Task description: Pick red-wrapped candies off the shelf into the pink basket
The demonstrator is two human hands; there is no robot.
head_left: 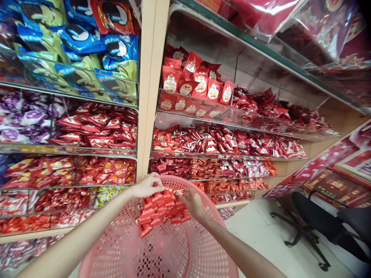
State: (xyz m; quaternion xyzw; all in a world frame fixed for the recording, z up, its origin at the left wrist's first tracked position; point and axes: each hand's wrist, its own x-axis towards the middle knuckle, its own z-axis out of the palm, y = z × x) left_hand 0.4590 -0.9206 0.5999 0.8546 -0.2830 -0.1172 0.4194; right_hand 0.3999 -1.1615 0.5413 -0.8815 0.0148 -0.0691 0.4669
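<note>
A pink perforated plastic basket (214, 220) stands in front of me, with a pile of small red wrapped candy packets (159, 210) against its far inner side. Over the far rim, my left hand (148, 186) is closed, its fingertips pinched together close to the packets; what they grip is too small to make out. Opposite it, my right hand (193, 202) pinches one red packet with a white, dark-lettered patch (177, 192). The two hands are a short way apart above the pile. The lower middle of the basket shows its bare, holed bottom.
Shelves with clear bins of wrapped sweets rise behind the basket, parted by a wooden upright (149, 96). Blue and green packets (81, 38) fill the upper left. Red packets (199, 83) stand at right. A black wheeled chair (315, 220) is on the pale floor (257, 235).
</note>
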